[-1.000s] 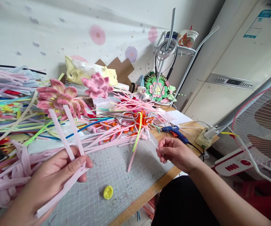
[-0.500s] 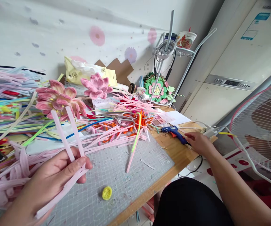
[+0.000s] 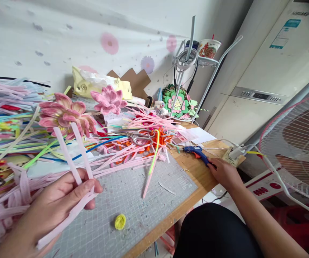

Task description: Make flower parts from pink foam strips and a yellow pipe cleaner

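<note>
My left hand (image 3: 60, 199) is closed on a bent pale pink pipe cleaner (image 3: 74, 157), whose two ends stick up past my thumb over the grey cutting mat (image 3: 133, 200). My right hand (image 3: 224, 172) rests on the wooden table (image 3: 197, 175) to the right, its fingers curled around the handle of the blue glue gun (image 3: 197, 152). A small yellow pipe-cleaner coil (image 3: 120, 221) lies on the mat near the front edge. A short white scrap (image 3: 167, 189) lies on the mat between my hands.
Heaps of coloured pipe cleaners (image 3: 12, 122) cover the left side, with two pink flowers (image 3: 65, 116) among them. Scissors (image 3: 141, 136) lie in the pink and orange pile. A green paper flower (image 3: 177, 104) and a wire rack (image 3: 194, 61) stand behind. A fan (image 3: 296, 150) stands at right.
My right hand let go of the short white scrap over the mat and moved right to the glue gun's handle. My left hand kept hold of the pink pipe cleaner.
</note>
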